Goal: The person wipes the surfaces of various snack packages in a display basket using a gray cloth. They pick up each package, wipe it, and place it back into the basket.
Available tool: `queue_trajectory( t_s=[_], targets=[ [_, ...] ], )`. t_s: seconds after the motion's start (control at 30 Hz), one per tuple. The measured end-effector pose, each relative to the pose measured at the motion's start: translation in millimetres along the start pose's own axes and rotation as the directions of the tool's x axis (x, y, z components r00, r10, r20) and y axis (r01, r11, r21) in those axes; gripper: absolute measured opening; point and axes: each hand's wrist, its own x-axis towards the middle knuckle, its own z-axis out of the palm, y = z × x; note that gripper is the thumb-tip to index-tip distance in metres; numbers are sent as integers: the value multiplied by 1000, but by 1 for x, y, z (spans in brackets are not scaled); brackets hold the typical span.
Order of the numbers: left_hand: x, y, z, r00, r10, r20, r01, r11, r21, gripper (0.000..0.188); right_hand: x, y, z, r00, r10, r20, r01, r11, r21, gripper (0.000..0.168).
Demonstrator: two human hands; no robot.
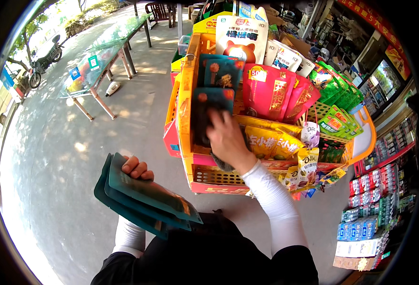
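Observation:
My left hand (138,169) grips a fanned stack of three dark teal snack pouches (149,188), held in front of my body beside the rack. My right hand (229,139) is blurred and reaches into the left end of an orange plastic display rack (185,107). Under its fingers and palm is a dark grey cloth (223,163), mostly covered by the hand. Just beyond that hand, similar teal pouches (215,98) stand in the rack's left column. To its right are yellow snack bags (270,140), with red pouches (268,91) behind them.
White pouches (241,39) and green bags (332,85) fill the back tiers. Small Dove bags (307,160) hang at the rack's front right. Bottle packs (357,228) are stacked at far right. A glass-topped table (102,60) and a parked motorcycle (45,58) are at left.

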Motion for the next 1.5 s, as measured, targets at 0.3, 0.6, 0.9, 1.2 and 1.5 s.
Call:
queue_trajectory(
  t_s=[0.3, 0.6, 0.9, 1.2, 1.5],
  targets=[
    [-6, 14, -21, 999, 48, -18, -47, 999, 25, 32, -7, 12, -15, 938, 229, 262, -337, 784, 522, 22],
    [11, -27, -21, 990, -71, -123, 38, 966, -255, 22, -6, -113, -54, 998, -44, -52, 66, 420, 905, 41],
    [27, -17, -4, 999, -16, -35, -3, 874, -485, 18, -90, -106, 8, 942, 41, 333, -329, 308, 892, 47],
    [11, -6, -17, 978, -99, -182, 66, 982, -178, 19, -27, 1, -50, 875, 484, 8, -296, 522, 800, 60],
    [10, -7, -17, 915, -292, -280, 296, 955, -27, 19, -26, -14, -73, 746, 659, 98, -247, 136, 959, 46]
  ],
)
